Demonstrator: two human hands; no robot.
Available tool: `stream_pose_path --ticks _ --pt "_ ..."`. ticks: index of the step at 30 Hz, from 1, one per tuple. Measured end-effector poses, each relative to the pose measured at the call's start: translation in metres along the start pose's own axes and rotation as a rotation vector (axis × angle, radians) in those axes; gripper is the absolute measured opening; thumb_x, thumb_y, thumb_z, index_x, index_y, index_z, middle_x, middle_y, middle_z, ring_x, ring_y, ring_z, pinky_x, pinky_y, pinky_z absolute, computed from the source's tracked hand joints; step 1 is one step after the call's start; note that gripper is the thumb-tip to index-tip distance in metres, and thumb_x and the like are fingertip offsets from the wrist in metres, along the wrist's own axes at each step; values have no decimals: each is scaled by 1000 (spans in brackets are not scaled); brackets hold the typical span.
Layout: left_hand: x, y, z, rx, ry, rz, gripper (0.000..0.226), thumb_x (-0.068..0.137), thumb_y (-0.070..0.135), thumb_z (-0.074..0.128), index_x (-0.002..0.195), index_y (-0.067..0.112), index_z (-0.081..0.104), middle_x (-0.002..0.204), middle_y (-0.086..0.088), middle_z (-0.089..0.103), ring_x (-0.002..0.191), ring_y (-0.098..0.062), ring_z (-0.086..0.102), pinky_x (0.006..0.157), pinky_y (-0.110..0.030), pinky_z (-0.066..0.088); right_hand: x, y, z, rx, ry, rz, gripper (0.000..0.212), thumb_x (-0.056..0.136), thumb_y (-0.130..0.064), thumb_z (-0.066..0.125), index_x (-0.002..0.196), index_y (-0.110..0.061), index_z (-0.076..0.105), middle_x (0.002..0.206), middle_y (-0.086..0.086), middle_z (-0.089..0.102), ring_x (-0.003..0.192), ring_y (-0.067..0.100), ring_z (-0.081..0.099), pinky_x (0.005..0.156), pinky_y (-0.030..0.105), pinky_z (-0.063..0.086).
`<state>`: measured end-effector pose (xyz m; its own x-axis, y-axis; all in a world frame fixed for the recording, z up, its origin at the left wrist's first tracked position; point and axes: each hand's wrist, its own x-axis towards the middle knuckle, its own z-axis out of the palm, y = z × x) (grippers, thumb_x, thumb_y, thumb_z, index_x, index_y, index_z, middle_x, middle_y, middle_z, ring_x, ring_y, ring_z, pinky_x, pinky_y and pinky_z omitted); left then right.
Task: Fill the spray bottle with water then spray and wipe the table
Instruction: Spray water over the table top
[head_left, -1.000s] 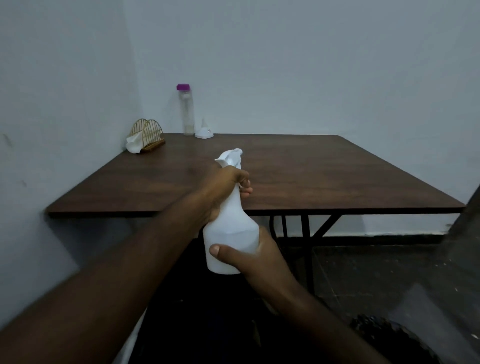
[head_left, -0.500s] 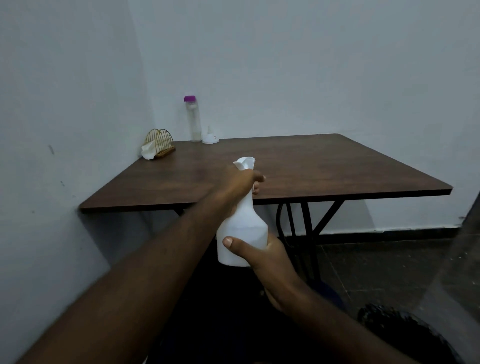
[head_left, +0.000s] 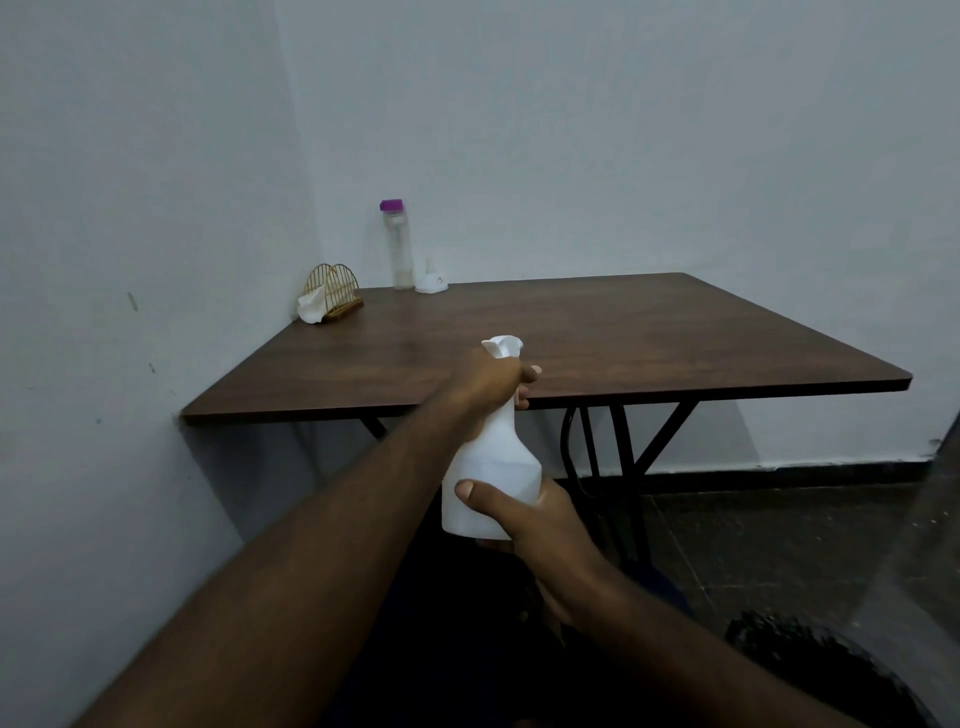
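Nearest the camera, the lap is lost in shadow. At the bottom right a dark round object (head_left: 831, 675) is cut off by the frame edge and too dim to name.

Both forearms reach in from below. The right hand (head_left: 540, 514) cups the base of the white spray bottle (head_left: 493, 462), with the thumb across the front. Its other fingers are hidden behind the body. The left hand (head_left: 488, 382) is curled round the neck just under the spray head. Two fingertips show on the right side, and the trigger is covered by the hand. The bottle stands upright in the air, in front of the near edge of the wooden table (head_left: 675, 338) and not touching it. The water level cannot be read through its cloudy wall.

The black table legs (head_left: 623, 467) are partly hidden behind the bottle and arms. At the far left corner a gold wire napkin holder (head_left: 337, 286) holds a crumpled white napkin (head_left: 311, 309). Further along the back wall stands a clear bottle with a purple cap (head_left: 399, 249). Just beside it is a small white piece (head_left: 430, 281), too small to identify.

Both grips match those of half a second ago. The bottle sits a little lower in view. Compared with a second ago, more of the left wall shows and the table lies further right.
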<state>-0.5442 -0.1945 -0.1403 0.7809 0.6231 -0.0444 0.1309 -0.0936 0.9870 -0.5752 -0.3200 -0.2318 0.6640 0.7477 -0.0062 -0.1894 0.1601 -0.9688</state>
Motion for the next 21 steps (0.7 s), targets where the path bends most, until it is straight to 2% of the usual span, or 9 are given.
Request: stream_pose_path --ticks 1,4,6,8,10,13,16,18,21 --pt "-1 0 -1 -7 -7 -6 39 88 9 64 127 10 55 82 -6 65 70 -17 60 45 -19 50 0 1 0 -5 -2 -4 48 71 -27 86 114 -17 70 105 6 76 97 26 73 90 52 57" --pt "-1 1 -5 -45 -10 -28 21 87 16 65 106 7 63 88 -12 61 70 -19 59 45 -20 49 -1 2 1 -24 1 -24 38 76 -21 84 112 -18 70 103 5 77 95 23 74 88 50 58" --pt "0 -1 -5 -33 10 -15 29 87 15 66 114 9 60 82 -11 59 68 -19 59 52 -25 54 -2 2 2 -42 -9 -36 37 77 -19 83 112 -19 70 103 4 77 95 21 74 88 47 59" --pt "5 -4 -6 39 57 21 47 85 16 68 129 13 55 77 -8 58 62 -17 58 68 -36 59 -3 3 3 -59 -13 -37 38 77 -19 83 112 -20 70 103 3 76 95 20 74 86 45 60" --pt "7 -6 -5 101 108 44 49 84 16 68 131 13 55 78 -8 58 56 -16 57 75 -37 57 -2 5 3 -71 -19 -34 40 76 -19 84 113 -20 69 103 4 76 95 21 74 86 46 60" --pt "6 -6 -7 69 131 22 48 84 12 67 130 6 53 76 -9 59 56 -16 58 73 -34 59 0 4 2 -77 -23 -36 41 75 -19 84 113 -19 69 104 4 76 95 21 74 86 47 59" --pt "0 -3 -9 14 62 21 45 86 8 64 129 7 51 78 -11 59 64 -18 58 57 -24 56 1 3 1 -71 -36 -43 39 77 -18 83 113 -19 70 105 4 76 96 22 73 89 48 58" --pt "-1 -3 -11 13 48 7 47 86 10 66 130 5 51 78 -11 59 68 -18 58 63 -27 55 1 3 1 -50 -53 -37 38 78 -18 82 113 -19 70 105 5 76 97 23 73 90 49 58" --pt "1 -5 -11 137 135 -8 47 85 16 66 128 5 50 80 -9 60 65 -17 61 66 -30 55 -1 4 3 -42 -80 -26 37 79 -18 81 114 -18 69 106 6 76 98 24 73 91 49 57"
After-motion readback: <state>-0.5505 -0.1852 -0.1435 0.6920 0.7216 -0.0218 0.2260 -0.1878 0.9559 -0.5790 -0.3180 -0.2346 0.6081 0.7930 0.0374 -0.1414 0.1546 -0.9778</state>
